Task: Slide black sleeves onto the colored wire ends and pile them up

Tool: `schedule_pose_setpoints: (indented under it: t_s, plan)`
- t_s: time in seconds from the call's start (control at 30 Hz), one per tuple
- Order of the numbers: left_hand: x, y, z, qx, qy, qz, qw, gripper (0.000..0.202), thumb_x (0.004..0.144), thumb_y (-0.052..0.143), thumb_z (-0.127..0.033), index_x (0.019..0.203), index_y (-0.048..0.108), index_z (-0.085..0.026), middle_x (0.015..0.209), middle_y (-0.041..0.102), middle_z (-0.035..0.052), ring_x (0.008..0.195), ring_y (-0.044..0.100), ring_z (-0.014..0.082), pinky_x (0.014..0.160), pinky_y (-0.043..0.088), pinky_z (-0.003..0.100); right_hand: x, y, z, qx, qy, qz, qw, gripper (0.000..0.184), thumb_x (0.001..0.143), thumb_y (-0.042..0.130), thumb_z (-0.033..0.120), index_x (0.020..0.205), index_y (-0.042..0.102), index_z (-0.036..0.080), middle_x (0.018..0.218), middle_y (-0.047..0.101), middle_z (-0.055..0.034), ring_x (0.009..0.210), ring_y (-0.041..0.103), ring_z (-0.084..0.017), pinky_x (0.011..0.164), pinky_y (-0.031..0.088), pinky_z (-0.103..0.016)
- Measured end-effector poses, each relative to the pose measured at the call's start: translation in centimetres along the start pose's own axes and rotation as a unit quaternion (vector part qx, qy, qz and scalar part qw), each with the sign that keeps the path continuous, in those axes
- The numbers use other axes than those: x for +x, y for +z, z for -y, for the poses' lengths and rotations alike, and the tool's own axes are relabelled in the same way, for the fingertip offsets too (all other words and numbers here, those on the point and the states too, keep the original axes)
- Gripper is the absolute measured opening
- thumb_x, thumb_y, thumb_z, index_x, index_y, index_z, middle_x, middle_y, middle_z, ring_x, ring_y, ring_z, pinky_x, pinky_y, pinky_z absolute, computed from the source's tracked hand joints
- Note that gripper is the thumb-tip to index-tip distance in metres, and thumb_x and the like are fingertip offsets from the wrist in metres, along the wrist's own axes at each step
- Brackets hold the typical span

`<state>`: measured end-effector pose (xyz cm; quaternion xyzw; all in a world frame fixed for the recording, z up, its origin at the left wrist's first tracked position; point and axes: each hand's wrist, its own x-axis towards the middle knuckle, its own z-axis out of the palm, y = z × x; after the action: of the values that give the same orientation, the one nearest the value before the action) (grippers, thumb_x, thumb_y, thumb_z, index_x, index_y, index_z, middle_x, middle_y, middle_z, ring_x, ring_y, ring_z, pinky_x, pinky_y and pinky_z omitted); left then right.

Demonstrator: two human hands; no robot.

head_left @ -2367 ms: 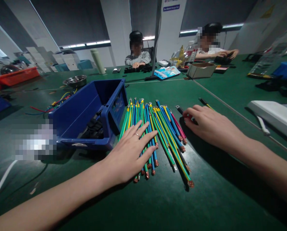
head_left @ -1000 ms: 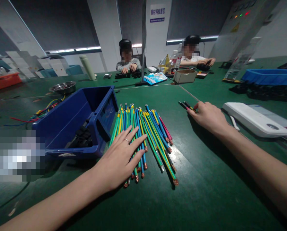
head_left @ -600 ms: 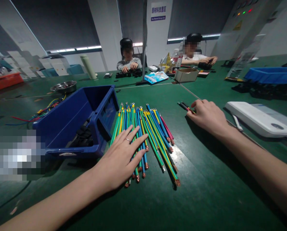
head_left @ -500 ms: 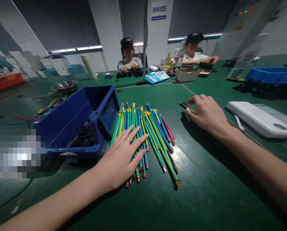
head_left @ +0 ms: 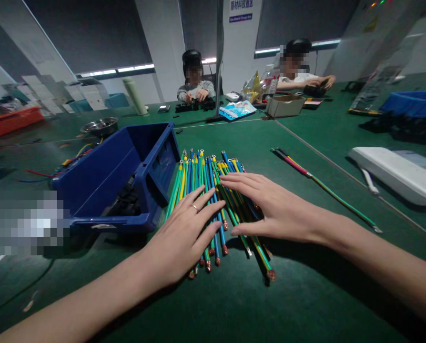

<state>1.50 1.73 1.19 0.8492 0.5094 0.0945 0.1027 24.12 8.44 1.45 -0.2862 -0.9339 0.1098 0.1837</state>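
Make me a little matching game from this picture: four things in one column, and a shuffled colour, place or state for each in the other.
Things:
1. left hand
2. bin
3. cables
4. flask

Descriptions:
A. pale green, standing beyond the nearer things
B. bare copper at some near ends
C. wears a ring
D. dark blue, with black parts inside

Pairs: 1-C; 2-D; 3-B; 4-A

Orange crate (head_left: pixel 13 123), steel bowl (head_left: pixel 99 126), pale green flask (head_left: pixel 135 97), blue-and-white packet (head_left: pixel 237 110) near a cardboard box (head_left: pixel 285 106)
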Motion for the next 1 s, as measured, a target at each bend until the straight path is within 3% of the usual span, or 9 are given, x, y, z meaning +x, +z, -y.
schedule_pose_setpoints:
  t_s: [0.07,0.17,0.4,0.67,0.83,1.0]
  plan:
    - [0.0,0.1,0.0,-0.005,-0.005,-0.008,1.000,0.047,0.103,0.039,-0.039,0.145,0.041,-0.018,0.158,0.035,0.0075,0.149,0.021,0.0226,0.121,0.026,0.048,0.0,0.4,0.7,-0.009,0.004,0.006,1.000,0.090,0.079,0.059,0.069,0.146,0.041,0.012,0.150,0.044,-0.0155,0.140,0.038,-0.029,0.116,0.031,-0.050]
    - [0.1,0.3,0.0,-0.011,-0.012,-0.016,1.000,0.049,0.102,0.040,-0.039,0.144,0.040,-0.014,0.155,0.038,0.0103,0.148,0.024,0.0223,0.121,0.027,0.047,0.0,0.8,1.4,-0.024,0.009,0.022,0.999,0.079,0.084,0.060,0.059,0.145,0.044,0.012,0.151,0.044,-0.0130,0.140,0.038,-0.027,0.117,0.029,-0.047]
    - [0.1,0.3,0.0,-0.015,-0.012,-0.030,0.999,0.044,0.102,0.040,-0.038,0.141,0.042,-0.016,0.153,0.041,0.0100,0.148,0.024,0.0223,0.121,0.026,0.047,0.1,1.1,1.7,-0.015,0.032,0.023,0.999,0.063,0.084,0.062,0.047,0.139,0.052,0.017,0.146,0.051,-0.0085,0.135,0.045,-0.024,0.116,0.032,-0.046]
    - [0.0,0.4,-0.1,-0.011,-0.012,-0.035,0.999,0.043,0.102,0.039,-0.039,0.138,0.044,-0.017,0.155,0.037,0.0107,0.147,0.026,0.0222,0.121,0.026,0.047,0.2,0.5,1.5,-0.029,-0.013,0.007,0.999,0.050,0.093,0.052,0.050,0.132,0.057,0.019,0.139,0.058,-0.0075,0.127,0.052,-0.022,0.112,0.035,-0.045]
    - [0.0,0.3,-0.1,-0.002,-0.011,-0.036,0.999,0.043,0.102,0.039,-0.036,0.138,0.045,-0.014,0.154,0.037,0.0127,0.147,0.027,0.0235,0.121,0.027,0.047,0.3,0.1,1.6,0.045,-0.020,-0.031,0.998,0.040,0.099,0.044,0.042,0.129,0.058,0.020,0.129,0.063,-0.0089,0.120,0.055,-0.019,0.106,0.040,-0.041]
    - [0.0,0.2,-0.1,0.005,-0.008,-0.032,0.999,0.044,0.102,0.038,-0.037,0.138,0.045,-0.013,0.155,0.036,0.0129,0.147,0.026,0.0239,0.121,0.026,0.047,0.3,-0.3,1.7,0.147,0.055,-0.087,0.984,0.036,0.100,0.041,0.040,0.122,0.063,0.022,0.114,0.068,-0.0077,0.105,0.061,-0.020,0.090,0.047,-0.038]
